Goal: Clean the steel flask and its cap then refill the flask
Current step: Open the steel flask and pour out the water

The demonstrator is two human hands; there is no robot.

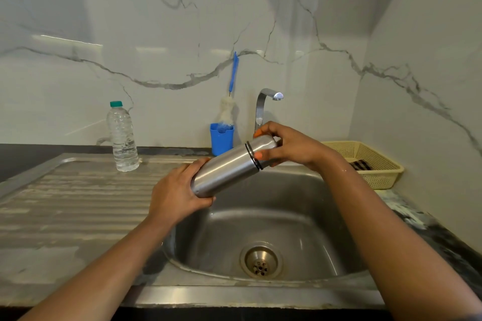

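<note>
The left hand (177, 191) is clenched around the base of the steel flask (224, 172), fingers curled under its lower end; the flask lies tilted, rising from that hand up and to the right, held in the air above the sink (300, 190); the right hand (292, 147) grasps the cap (263, 144) at the flask's upper end, thumb and fingertips wrapped round it; two dark rings mark where the cap meets the body. Below both hands lies the steel basin, its drain (260, 262) under the right forearm. Just behind the right hand stands the tap (263, 104), spout turned to the right; beside it, behind the flask and between the two hands, a blue cup (221, 139) holds a bottle brush (229, 101) with a blue handle. Beyond the left hand and to its left, a plastic water bottle (122, 138) with a green lid stands upright on the ribbed drainboard (78, 203). To the right of the right hand, a cream basket (378, 164) rests on the desk (15, 159) with a dark checked cloth (360, 164) inside.
</note>
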